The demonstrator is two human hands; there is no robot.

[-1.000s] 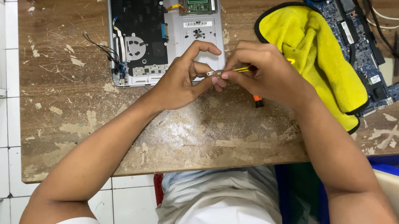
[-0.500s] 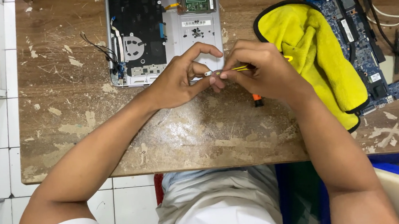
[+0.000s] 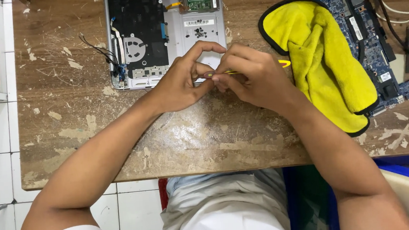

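Wooden bench (image 3: 94, 138), full frame. Opened laptop chassis (image 3: 159, 31), upper centre. Yellow cloth (image 3: 322, 67), right. My left hand (image 3: 180, 80) and right hand (image 3: 255, 77), centre, grips pinching a yellow-handled tool (image 3: 240, 71). I'd judge steady, braced fingertips best.

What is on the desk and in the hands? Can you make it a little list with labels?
surface: worn brown wooden table with flaking paint
left hand: left hand pinches a tiny part, too small to tell, at the tool's tip
right hand: right hand grips a thin yellow-handled tool
behind the hands: opened silver laptop shell with bare insides and small loose screws
right side: bright yellow cloth with black edging, lying partly over a blue circuit board
far right: white cable
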